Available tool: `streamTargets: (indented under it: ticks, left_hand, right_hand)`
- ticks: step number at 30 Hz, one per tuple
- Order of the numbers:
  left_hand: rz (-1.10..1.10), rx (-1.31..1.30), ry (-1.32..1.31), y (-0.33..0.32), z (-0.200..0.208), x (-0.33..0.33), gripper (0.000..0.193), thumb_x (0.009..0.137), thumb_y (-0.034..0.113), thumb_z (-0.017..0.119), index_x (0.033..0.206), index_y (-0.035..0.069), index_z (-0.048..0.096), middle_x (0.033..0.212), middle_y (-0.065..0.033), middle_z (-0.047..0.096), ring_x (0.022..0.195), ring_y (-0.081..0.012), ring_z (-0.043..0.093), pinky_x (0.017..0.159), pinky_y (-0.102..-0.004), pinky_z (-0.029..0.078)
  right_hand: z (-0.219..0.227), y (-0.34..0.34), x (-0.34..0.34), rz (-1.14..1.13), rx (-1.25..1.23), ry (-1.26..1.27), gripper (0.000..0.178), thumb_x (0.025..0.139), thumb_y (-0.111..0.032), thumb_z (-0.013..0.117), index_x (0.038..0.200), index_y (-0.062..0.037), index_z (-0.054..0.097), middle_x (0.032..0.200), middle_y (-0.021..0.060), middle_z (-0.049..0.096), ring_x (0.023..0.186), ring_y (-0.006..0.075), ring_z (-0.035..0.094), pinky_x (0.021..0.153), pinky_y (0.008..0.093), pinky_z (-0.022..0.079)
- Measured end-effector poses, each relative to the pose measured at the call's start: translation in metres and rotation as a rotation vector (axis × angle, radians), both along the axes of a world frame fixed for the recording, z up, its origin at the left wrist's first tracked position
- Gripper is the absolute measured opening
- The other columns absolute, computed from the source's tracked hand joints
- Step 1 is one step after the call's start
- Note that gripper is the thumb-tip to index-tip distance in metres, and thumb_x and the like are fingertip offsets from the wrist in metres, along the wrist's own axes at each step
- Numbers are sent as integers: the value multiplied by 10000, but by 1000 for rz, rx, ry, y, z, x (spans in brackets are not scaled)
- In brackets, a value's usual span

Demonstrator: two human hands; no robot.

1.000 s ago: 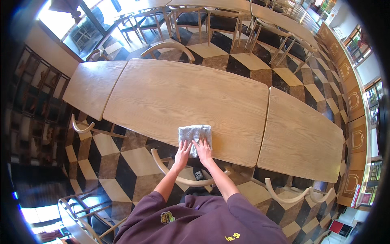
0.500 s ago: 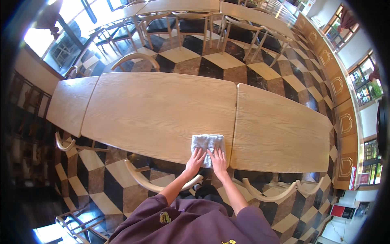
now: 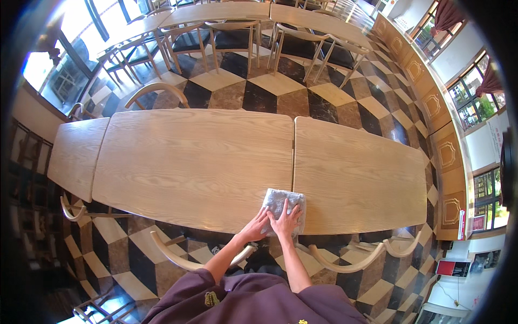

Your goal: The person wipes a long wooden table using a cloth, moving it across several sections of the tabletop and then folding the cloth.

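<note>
A folded light-grey cloth (image 3: 276, 197) lies on the near edge of a pale wooden table (image 3: 189, 156), across the seam between its middle and right-hand sections. My right hand (image 3: 286, 220) presses on the cloth from above, its fingers spread and pointing away from me. At the cloth's left side rests my left hand (image 3: 254, 229), fingers stretched out and touching the cloth's edge. Both palms face down, and the two hands sit close together.
Curved wooden chair backs (image 3: 350, 267) stand along the table's near side, with another chair (image 3: 156, 89) at its far side. Farther off, a second long table (image 3: 216, 13) is lined with dark-seated chairs. Wooden panelling (image 3: 447, 151) runs along the right wall beneath windows.
The cloth has slid right under my hands, onto the seam, and turned slightly. My right hand's fingers are spread wider, and my left hand has shifted toward the cloth's left edge.
</note>
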State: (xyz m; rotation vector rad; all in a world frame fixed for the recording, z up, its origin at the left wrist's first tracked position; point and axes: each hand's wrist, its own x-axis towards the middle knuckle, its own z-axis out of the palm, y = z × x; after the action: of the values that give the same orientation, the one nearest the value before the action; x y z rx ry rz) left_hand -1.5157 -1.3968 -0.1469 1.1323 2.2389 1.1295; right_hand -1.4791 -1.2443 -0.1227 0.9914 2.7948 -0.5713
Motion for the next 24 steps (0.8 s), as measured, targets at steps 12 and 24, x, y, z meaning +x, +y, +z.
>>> streamTargets:
  ticks: [12, 24]
  left_hand:
    - [421, 65, -8, -170, 15, -35, 501, 788, -57, 529, 1283, 14, 567, 1394, -179, 545, 1349, -354, 460, 1141, -429, 376]
    - [636, -233, 351, -313, -36, -99, 573, 805, 25, 545, 1374, 28, 473, 1428, -154, 475, 1359, -339, 420, 1129, -461, 338]
  right_hand:
    - [-51, -15, -23, -71, 648, 308, 650, 844, -545, 651, 1402, -239, 517, 1272, 230, 476, 1140, 420, 487, 913, 578, 422]
    - [-63, -64, -102, -206, 345, 476, 412, 919, -361, 648, 1246, -124, 565, 1018, 187, 639, 984, 383, 615, 775, 504, 508]
